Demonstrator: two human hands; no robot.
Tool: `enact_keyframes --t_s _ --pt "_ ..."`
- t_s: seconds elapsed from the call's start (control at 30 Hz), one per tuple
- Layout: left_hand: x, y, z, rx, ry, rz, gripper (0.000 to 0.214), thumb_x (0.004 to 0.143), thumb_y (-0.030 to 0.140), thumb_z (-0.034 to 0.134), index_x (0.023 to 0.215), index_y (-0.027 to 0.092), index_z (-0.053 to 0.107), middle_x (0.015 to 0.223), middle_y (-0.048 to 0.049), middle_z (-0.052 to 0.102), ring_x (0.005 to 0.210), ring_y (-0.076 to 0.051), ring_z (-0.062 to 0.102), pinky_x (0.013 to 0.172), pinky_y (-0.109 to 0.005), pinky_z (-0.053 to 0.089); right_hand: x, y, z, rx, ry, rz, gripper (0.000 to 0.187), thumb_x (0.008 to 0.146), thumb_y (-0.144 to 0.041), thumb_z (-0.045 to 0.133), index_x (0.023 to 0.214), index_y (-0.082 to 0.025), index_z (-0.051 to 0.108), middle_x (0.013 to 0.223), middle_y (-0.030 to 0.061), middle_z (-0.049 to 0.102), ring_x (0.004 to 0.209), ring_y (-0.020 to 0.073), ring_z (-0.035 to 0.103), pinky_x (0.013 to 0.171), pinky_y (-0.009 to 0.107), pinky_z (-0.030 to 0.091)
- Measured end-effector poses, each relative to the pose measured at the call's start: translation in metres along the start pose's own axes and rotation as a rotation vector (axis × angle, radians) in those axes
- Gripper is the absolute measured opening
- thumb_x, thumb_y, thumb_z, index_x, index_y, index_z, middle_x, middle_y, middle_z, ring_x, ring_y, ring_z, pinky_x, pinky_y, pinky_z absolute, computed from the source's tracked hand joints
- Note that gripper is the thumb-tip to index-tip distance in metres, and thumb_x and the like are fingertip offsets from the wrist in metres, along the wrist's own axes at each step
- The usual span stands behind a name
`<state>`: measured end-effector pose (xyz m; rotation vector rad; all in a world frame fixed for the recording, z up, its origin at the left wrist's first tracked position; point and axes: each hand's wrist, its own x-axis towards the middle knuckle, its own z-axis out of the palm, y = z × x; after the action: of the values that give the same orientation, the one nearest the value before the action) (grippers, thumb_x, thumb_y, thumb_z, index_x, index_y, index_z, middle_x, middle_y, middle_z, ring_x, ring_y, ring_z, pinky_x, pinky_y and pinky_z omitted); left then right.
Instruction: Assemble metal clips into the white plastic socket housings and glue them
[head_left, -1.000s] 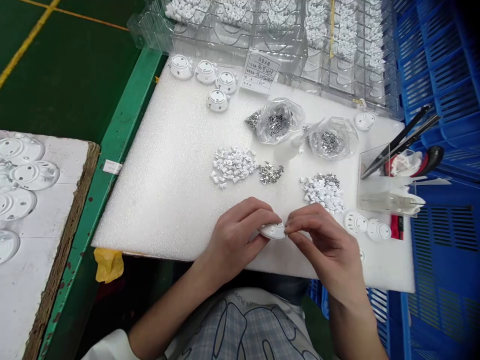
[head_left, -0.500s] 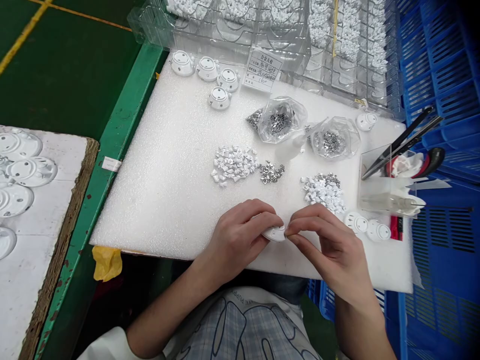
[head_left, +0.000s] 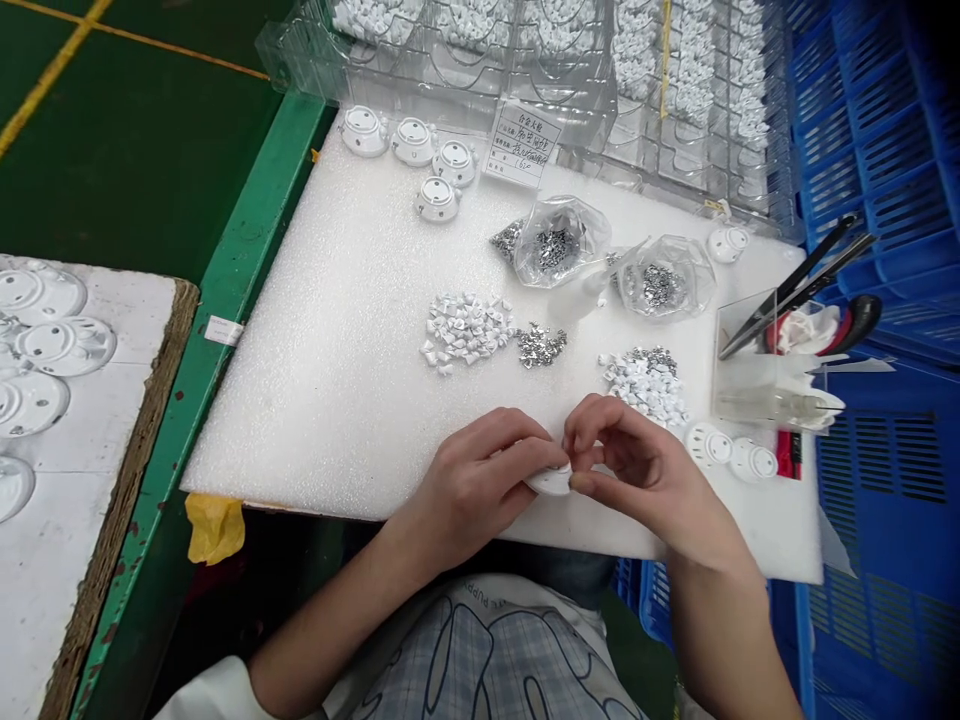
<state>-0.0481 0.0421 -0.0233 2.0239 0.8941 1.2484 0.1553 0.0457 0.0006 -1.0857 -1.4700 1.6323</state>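
Along the front edge of the white foam pad point(head_left: 322, 400), the left hand point(head_left: 472, 490) closes around a small white plastic cap point(head_left: 551, 483). The right hand point(head_left: 645, 470) pinches its rim, near a heap of white clips point(head_left: 645, 388).

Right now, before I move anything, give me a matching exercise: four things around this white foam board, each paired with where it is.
Things:
1. Small white round plastic housing
2. Loose silver metal pieces
3. Clear plastic bag of silver parts
4. White paper label

Places:
A. Against the clear plastic tray
B. In the left hand, touched by the right hand
C. On the white foam board, beside a pile of white clips
D. Beside a second clear bag

Pairs: 1-B, 2-C, 3-D, 4-A.
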Motion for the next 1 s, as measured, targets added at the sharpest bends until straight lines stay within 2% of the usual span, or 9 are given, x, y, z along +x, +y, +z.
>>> enact_keyframes --t_s 0.1,0.27,0.4,0.5,0.73,0.87,0.93,1.0 --pt "0.003 0.002 -0.002 -0.089 0.015 -0.071 0.013 0.093 0.007 0.068 0.101 0.017 0.065 0.094 -0.003 0.067 0.084 -0.012 0.067 0.074 -0.02 0.056 -0.004 0.002 0.003 -0.041 0.052 -0.088 0.017 0.087 -0.022 0.078 0.097 -0.028 0.065 0.097 -0.0002 0.06 0.089 0.0122 0.063 0.072 0.021 0.058" --pt "0.008 0.005 -0.004 -0.167 0.015 -0.134 0.013 0.092 0.008 0.069 0.101 0.016 0.066 0.095 -0.0045 0.069 0.088 -0.013 0.069 0.077 -0.022 0.057 -0.016 0.005 0.013 -0.452 0.253 -0.399 0.032 0.083 -0.002 0.075 0.104 -0.025 0.069 0.101 0.0041 0.071 0.095 0.018 0.07 0.08 0.031 0.061" --pt "0.009 0.009 -0.007 -0.252 -0.035 -0.201 0.019 0.093 0.013 0.07 0.112 0.017 0.067 0.104 -0.0064 0.073 0.095 -0.014 0.069 0.078 -0.022 0.059 -0.017 0.01 0.013 -0.552 0.337 -0.583 0.042 0.081 0.003 0.072 0.113 -0.025 0.069 0.103 0.0067 0.076 0.093 0.0218 0.074 0.077 0.036 0.063" --pt "0.009 0.01 -0.008 -0.307 -0.054 -0.217 0.023 0.095 0.016 0.069 0.118 0.018 0.064 0.105 -0.0059 0.072 0.095 -0.013 0.068 0.077 -0.021 0.06 -0.016 0.013 0.011 -0.569 0.364 -0.593 0.039 0.082 0.0 0.072 0.111 -0.026 0.07 0.1 0.006 0.078 0.088 0.0225 0.075 0.073 0.038 0.064" --pt "0.007 0.007 -0.009 -0.283 -0.109 -0.133 0.016 0.098 0.015 0.064 0.113 0.02 0.065 0.104 -0.0078 0.068 0.096 -0.018 0.069 0.082 -0.028 0.061 -0.015 0.017 0.015 -0.527 0.387 -0.607 0.039 0.08 0.002 0.072 0.11 -0.024 0.07 0.097 0.0058 0.077 0.084 0.0213 0.074 0.07 0.036 0.062" --pt "0.006 0.005 -0.008 -0.281 -0.134 -0.132 0.017 0.097 0.019 0.068 0.113 0.019 0.065 0.104 -0.0077 0.068 0.092 -0.017 0.069 0.081 -0.027 0.06 -0.014 0.021 0.02 -0.534 0.474 -0.635 0.036 0.081 0.001 0.072 0.107 -0.024 0.07 0.093 0.0052 0.076 0.083 0.021 0.072 0.067 0.035 0.06" --pt "0.006 0.004 -0.007 -0.321 -0.145 -0.146 0.024 0.094 0.022 0.073 0.116 0.02 0.065 0.106 -0.0082 0.069 0.093 -0.017 0.069 0.081 -0.027 0.06 -0.012 0.022 0.022 -0.54 0.535 -0.602 0.031 0.083 -0.002 0.071 0.104 -0.024 0.07 0.09 0.0043 0.075 0.082 0.0212 0.072 0.067 0.036 0.059" --pt "0.007 0.004 -0.007 -0.414 -0.163 -0.184 0.034 0.09 0.021 0.078 0.122 0.022 0.065 0.117 -0.0097 0.069 0.101 -0.018 0.069 0.083 -0.026 0.061 -0.009 0.022 0.024 -0.544 0.59 -0.582 0.027 0.084 -0.003 0.07 0.101 -0.025 0.069 0.087 0.0034 0.073 0.082 0.0212 0.071 0.067 0.036 0.058"
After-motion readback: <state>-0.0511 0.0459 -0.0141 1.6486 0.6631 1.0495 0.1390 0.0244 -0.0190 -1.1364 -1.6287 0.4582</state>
